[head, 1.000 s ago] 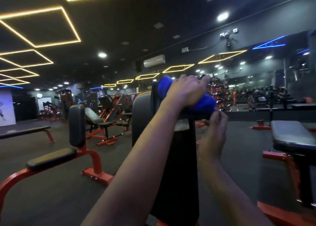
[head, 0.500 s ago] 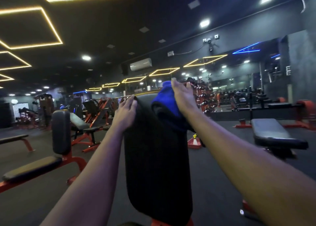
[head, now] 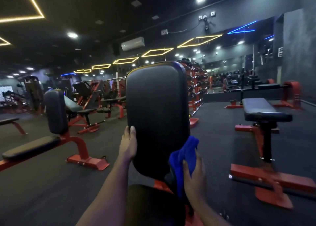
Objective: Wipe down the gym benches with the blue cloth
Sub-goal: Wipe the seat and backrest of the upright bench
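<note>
An upright black back pad (head: 157, 109) of a red-framed gym bench stands right in front of me, with its black seat (head: 153, 205) low in the frame. My left hand (head: 128, 145) rests against the pad's lower left edge, fingers straight along it. At the pad's lower right edge my right hand (head: 195, 176) grips the bunched blue cloth (head: 183, 155), which lies against the pad's side. Part of the cloth hangs down behind my hand.
Another upright bench (head: 56, 112) on a red frame stands to the left. A flat bench (head: 263, 111) with red feet is on the right. A dumbbell rack (head: 196, 87) and mirrors line the back wall. Dark rubber floor (head: 51, 183) lies between the benches.
My right hand has carried the blue cloth from the pad's top down its right side to the lower edge. My left hand slid from the top left corner down to the lower left edge.
</note>
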Action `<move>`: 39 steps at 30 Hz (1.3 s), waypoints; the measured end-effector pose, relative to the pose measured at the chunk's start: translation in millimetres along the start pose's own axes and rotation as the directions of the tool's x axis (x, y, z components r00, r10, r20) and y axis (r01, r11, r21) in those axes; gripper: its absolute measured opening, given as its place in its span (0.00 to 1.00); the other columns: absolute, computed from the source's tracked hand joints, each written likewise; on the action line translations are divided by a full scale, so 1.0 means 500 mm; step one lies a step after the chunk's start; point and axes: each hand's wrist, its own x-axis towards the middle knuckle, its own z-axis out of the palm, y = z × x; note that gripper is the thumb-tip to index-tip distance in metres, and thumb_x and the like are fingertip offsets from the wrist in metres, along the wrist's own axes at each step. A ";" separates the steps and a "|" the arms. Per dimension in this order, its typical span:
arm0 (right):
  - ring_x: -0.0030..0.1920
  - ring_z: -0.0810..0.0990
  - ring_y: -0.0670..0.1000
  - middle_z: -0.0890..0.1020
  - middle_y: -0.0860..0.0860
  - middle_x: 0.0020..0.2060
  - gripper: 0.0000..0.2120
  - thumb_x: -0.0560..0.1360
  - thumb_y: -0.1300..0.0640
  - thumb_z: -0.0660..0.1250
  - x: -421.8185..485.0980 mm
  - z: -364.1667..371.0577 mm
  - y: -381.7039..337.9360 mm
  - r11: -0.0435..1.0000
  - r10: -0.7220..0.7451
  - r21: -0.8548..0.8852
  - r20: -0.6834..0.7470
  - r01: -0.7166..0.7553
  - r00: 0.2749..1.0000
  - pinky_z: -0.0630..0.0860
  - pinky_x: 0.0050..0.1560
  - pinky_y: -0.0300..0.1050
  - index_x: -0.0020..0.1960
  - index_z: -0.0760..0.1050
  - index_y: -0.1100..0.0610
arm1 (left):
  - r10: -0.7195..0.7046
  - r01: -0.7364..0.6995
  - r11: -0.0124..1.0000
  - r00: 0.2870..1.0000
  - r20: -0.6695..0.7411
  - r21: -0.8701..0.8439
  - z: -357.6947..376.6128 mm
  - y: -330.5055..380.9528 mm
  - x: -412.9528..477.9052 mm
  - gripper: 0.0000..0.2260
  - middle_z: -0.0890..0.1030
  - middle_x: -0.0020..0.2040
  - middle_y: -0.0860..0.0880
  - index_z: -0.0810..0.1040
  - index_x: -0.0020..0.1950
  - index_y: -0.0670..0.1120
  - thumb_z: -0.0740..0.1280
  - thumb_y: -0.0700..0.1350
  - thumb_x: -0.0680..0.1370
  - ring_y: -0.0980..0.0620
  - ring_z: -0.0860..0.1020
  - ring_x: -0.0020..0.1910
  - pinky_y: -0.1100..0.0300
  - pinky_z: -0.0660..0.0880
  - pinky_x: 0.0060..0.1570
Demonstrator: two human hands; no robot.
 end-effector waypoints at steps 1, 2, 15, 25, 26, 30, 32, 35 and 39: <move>0.69 0.74 0.56 0.73 0.53 0.70 0.27 0.80 0.51 0.65 0.023 -0.004 -0.017 1.000 0.019 -0.003 0.002 -0.019 1.000 0.69 0.63 0.46 0.77 0.62 0.47 | -0.005 0.005 1.000 1.000 0.011 -0.009 0.003 -0.013 -0.018 0.29 0.64 0.79 0.43 0.60 0.80 0.44 0.48 0.60 0.84 0.45 0.61 0.78 0.54 0.56 0.75; 0.70 0.72 0.57 0.71 0.54 0.71 0.27 0.81 0.49 0.64 0.066 -0.003 -0.048 1.000 0.020 -0.005 -0.009 -0.020 1.000 0.68 0.65 0.46 0.77 0.62 0.48 | -0.009 0.010 1.000 1.000 0.020 -0.014 0.004 -0.022 -0.032 0.29 0.64 0.79 0.43 0.60 0.80 0.43 0.48 0.60 0.84 0.46 0.61 0.78 0.54 0.55 0.75; 0.61 0.75 0.58 0.70 0.57 0.68 0.41 0.79 0.48 0.64 -0.042 -0.026 0.053 0.911 -0.140 -0.361 0.186 0.200 0.973 0.75 0.54 0.49 0.78 0.39 0.32 | -0.205 0.199 0.975 0.977 0.062 0.096 -0.035 -0.088 -0.167 0.29 0.70 0.74 0.41 0.67 0.77 0.46 0.46 0.62 0.84 0.40 0.67 0.74 0.51 0.63 0.69; 0.80 0.34 0.59 0.40 0.52 0.81 0.36 0.74 0.43 0.65 0.053 -0.008 -0.063 -0.060 -0.227 -0.146 0.965 0.987 0.129 0.37 0.75 0.68 0.79 0.57 0.41 | -0.580 0.491 0.660 0.814 -0.029 0.568 -0.178 -0.254 -0.283 0.35 0.70 0.74 0.39 0.69 0.75 0.44 0.43 0.65 0.81 0.38 0.69 0.72 0.44 0.66 0.71; 0.77 0.27 0.59 0.34 0.51 0.80 0.36 0.75 0.45 0.64 0.060 -0.007 -0.050 -0.121 -0.068 -0.068 0.996 0.990 0.060 0.31 0.73 0.70 0.80 0.53 0.39 | -0.613 0.506 0.625 0.789 -0.026 0.595 -0.184 -0.267 -0.305 0.34 0.68 0.75 0.39 0.68 0.76 0.44 0.44 0.65 0.82 0.39 0.68 0.74 0.44 0.65 0.72; 0.80 0.37 0.60 0.41 0.51 0.81 0.30 0.78 0.50 0.63 0.068 0.026 -0.019 -0.189 -0.035 0.039 0.998 0.981 -0.047 0.32 0.72 0.66 0.79 0.61 0.42 | -0.613 0.441 0.569 0.790 0.001 0.694 -0.187 -0.284 -0.322 0.31 0.70 0.75 0.42 0.69 0.75 0.47 0.44 0.64 0.82 0.41 0.69 0.73 0.47 0.66 0.71; 0.81 0.41 0.61 0.45 0.51 0.82 0.24 0.81 0.52 0.60 0.052 0.078 -0.025 -0.146 -0.011 0.048 0.999 0.988 -0.050 0.35 0.75 0.64 0.77 0.66 0.47 | -0.611 0.409 0.556 0.792 0.022 0.723 -0.186 -0.287 -0.319 0.30 0.70 0.75 0.42 0.69 0.75 0.48 0.45 0.63 0.82 0.41 0.70 0.72 0.46 0.66 0.71; 0.81 0.41 0.58 0.47 0.49 0.82 0.20 0.83 0.54 0.56 0.038 0.156 -0.030 -0.139 0.037 0.051 0.998 0.989 -0.046 0.40 0.77 0.61 0.75 0.70 0.51 | -0.594 0.407 0.556 0.804 0.004 0.725 -0.183 -0.301 -0.314 0.28 0.71 0.75 0.43 0.70 0.75 0.50 0.46 0.62 0.82 0.41 0.70 0.72 0.47 0.67 0.69; 0.81 0.47 0.55 0.54 0.48 0.81 0.18 0.82 0.55 0.58 0.043 0.207 -0.033 -0.112 0.022 0.083 0.997 0.990 -0.081 0.47 0.77 0.58 0.69 0.76 0.52 | -0.594 0.403 0.553 0.805 0.005 0.729 -0.179 -0.304 -0.312 0.28 0.71 0.75 0.43 0.70 0.74 0.50 0.46 0.62 0.82 0.41 0.70 0.72 0.45 0.66 0.70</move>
